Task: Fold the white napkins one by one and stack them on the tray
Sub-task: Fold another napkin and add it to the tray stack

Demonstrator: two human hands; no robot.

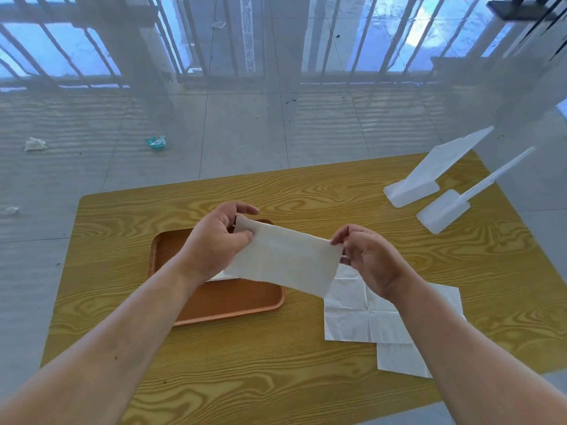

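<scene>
A white napkin (285, 259), folded into a long rectangle, hangs in the air above the brown tray (233, 305). My left hand (214, 243) pinches its left end and my right hand (371, 259) pinches its right end. A bit of white folded napkin (218, 276) shows on the tray under my left wrist, mostly hidden. Unfolded white napkins (362, 314) lie flat on the wooden table to the right of the tray, partly under my right forearm.
The wood-grain table (276, 372) has two white plastic stands (426, 179) at its far right corner. Beyond the table is grey tiled floor with scraps of crumpled paper (35, 144) and a teal wrapper (156, 143). A sheer curtain hangs behind.
</scene>
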